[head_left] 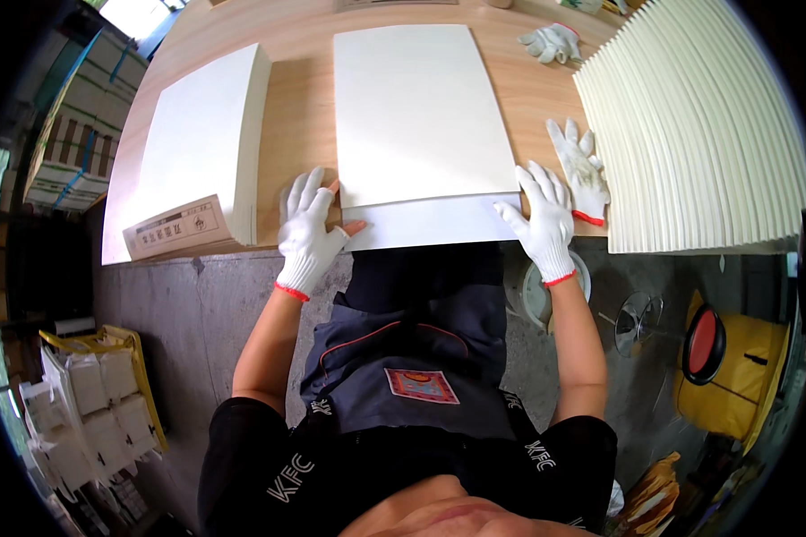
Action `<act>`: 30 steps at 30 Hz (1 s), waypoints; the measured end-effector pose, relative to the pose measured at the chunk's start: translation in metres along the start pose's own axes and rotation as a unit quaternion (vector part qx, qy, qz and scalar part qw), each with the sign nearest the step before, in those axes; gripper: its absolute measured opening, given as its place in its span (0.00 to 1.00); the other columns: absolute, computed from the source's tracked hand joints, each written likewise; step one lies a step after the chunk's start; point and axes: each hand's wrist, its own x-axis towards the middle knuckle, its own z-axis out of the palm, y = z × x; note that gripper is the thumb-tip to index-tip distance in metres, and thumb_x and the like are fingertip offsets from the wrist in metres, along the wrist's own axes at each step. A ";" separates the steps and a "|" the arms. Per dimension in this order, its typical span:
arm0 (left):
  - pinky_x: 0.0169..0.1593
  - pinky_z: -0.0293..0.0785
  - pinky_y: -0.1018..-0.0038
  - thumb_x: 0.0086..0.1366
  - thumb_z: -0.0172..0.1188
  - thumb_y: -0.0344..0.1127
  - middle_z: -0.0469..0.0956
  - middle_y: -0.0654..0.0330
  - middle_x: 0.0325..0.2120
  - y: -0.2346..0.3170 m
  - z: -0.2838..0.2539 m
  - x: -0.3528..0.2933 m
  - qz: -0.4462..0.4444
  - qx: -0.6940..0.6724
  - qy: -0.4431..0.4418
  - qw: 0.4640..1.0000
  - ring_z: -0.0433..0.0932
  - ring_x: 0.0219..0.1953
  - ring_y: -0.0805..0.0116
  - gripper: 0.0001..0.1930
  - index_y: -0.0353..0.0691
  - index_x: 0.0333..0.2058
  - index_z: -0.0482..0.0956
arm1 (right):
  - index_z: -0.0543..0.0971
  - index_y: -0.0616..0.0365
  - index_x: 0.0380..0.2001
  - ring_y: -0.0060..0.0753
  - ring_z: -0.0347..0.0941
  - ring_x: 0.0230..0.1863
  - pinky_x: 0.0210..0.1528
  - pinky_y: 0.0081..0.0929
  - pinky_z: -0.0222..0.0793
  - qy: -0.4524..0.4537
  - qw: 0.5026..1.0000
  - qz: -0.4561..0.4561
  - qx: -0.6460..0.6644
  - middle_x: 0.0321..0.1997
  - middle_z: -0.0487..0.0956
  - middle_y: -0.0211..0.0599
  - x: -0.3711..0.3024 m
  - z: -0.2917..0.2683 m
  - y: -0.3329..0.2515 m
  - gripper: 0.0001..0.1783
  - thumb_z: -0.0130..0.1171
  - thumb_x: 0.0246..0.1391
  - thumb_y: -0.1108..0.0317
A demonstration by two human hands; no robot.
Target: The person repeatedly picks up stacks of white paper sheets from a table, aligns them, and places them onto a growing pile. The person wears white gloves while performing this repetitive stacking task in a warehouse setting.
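A large cream sheet (421, 107) lies flat on the table in front of me. Along its near end shows a band of bluish-white paper (439, 221), reaching the table's front edge. Beside the left edge rests my left hand (309, 219), in a white knitted glove with a red cuff; its thumb and one fingertip are bare. The thumb touches the corner of the bluish-white paper. My right hand (543, 215), gloved alike, lies at the opposite edge with fingers spread and thumb on the paper. Neither hand grips anything.
A thick paper stack (197, 134) with a brown printed wrapper (177, 227) lies at the left. Tall layered cream stacks (690, 134) stand at the right, beside loose gloves (581, 170). Below are a yellow cart (143, 385), a stool (638, 320) and a yellow bag (734, 376).
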 end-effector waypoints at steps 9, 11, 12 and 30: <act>0.64 0.62 0.56 0.50 0.74 0.47 0.61 0.47 0.66 -0.001 -0.004 0.003 0.015 0.016 -0.039 0.999 0.56 0.67 0.42 0.31 0.37 0.49 0.75 | 0.76 0.57 0.56 0.50 0.61 0.67 0.69 0.48 0.52 -0.004 1.000 0.000 0.005 0.64 0.72 0.45 -0.002 0.003 0.002 0.40 0.61 0.50 0.37; 0.65 0.61 0.55 0.51 0.73 0.47 0.61 0.46 0.66 0.001 -0.006 0.002 0.005 0.012 -0.047 0.999 0.56 0.67 0.41 0.32 0.37 0.50 0.75 | 0.76 0.57 0.57 0.50 0.61 0.67 0.69 0.48 0.52 -0.005 1.000 0.001 0.001 0.64 0.72 0.45 -0.002 0.003 0.001 0.40 0.61 0.50 0.37; 0.66 0.60 0.55 0.49 0.75 0.46 0.60 0.45 0.66 0.003 -0.007 0.003 0.004 0.018 -0.054 0.998 0.57 0.67 0.40 0.38 0.35 0.57 0.72 | 0.76 0.57 0.57 0.49 0.61 0.67 0.69 0.48 0.52 -0.006 1.000 0.003 0.001 0.64 0.72 0.45 -0.002 0.002 0.001 0.40 0.61 0.50 0.37; 0.61 0.67 0.57 0.42 0.77 0.49 0.67 0.56 0.61 0.018 -0.019 0.009 0.078 -0.005 -0.033 0.996 0.62 0.64 0.47 0.41 0.46 0.56 0.72 | 0.74 0.57 0.58 0.50 0.62 0.67 0.70 0.48 0.52 0.013 1.000 -0.001 0.012 0.64 0.72 0.44 -0.003 0.005 0.003 0.41 0.63 0.49 0.38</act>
